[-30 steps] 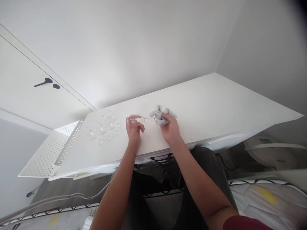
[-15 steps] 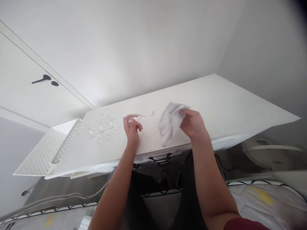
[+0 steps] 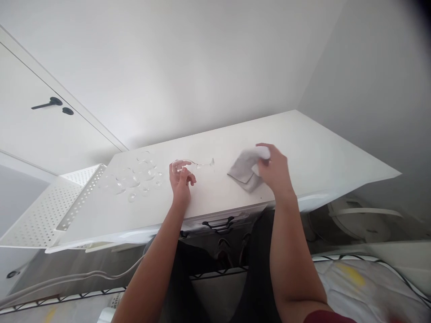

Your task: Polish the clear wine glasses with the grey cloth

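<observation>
My left hand (image 3: 182, 177) is closed around the bowl of a clear wine glass (image 3: 204, 165), which is held on its side with its stem and foot pointing right. In my right hand (image 3: 274, 168) is a pale grey cloth (image 3: 245, 172), pinched between thumb and fingers and hanging in loose folds over the white tabletop (image 3: 215, 193). Cloth and glass are apart. At the left of the tabletop stand several more clear glasses (image 3: 129, 177), close together and hard to tell one from another.
A white perforated metal shelf (image 3: 37, 220) adjoins the table's left end. Black drawer handles (image 3: 218, 222) sit under the front edge. Behind the table rises a white wall (image 3: 202, 67), with a door handle (image 3: 47, 103) at far left. A white cable (image 3: 84, 276) runs at lower left.
My right hand has gathered the cloth, which is now more bunched and folded over near my fingers. My left hand keeps hold of the wine glass. The whole view has shifted slightly.
</observation>
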The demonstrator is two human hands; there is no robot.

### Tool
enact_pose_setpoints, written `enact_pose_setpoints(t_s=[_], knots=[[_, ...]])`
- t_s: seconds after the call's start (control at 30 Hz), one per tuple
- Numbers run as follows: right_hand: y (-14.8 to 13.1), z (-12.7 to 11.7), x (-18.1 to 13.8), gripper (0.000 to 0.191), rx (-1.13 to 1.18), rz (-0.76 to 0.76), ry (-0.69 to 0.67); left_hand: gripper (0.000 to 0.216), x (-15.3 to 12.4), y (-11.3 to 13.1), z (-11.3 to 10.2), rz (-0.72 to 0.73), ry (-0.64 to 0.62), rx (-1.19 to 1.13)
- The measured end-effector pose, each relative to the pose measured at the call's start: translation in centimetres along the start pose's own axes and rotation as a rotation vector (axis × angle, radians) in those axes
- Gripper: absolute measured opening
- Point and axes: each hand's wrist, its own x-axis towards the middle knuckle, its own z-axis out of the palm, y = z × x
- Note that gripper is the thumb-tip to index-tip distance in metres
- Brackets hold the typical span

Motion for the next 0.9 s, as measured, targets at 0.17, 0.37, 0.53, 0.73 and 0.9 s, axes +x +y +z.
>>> enact_pose_setpoints(t_s=[0.17, 0.37, 0.53, 0.73, 0.9], knots=[[-1.6, 0.3, -1.5, 0.02, -0.1, -0.205, -0.718, 0.034, 0.0, 0.1, 0.0, -0.003, 0.0, 0.003], [-1.8, -1.4, -1.5, 0.041, 0.062, 0.053, -0.476, 0.035, 0.1, -0.1, 0.1, -0.012, -0.004, -0.005], [-0.5, 1.7, -0.2, 0.026, -0.097, 0.194, -0.072, 0.034, 0.1, -0.1, 0.0, -0.018, -0.008, -0.012], [-0.1, 3.3, -1.0, 0.021, -0.202, 0.233, -0.389, 0.035, -0.1, 0.0, -0.1, -0.014, -0.021, 0.011], [-2.7, 2.0, -1.3, 0.019, -0.008, 0.227, 0.086, 0.034, 0.0, -0.1, -0.1, 0.005, -0.019, 0.013]])
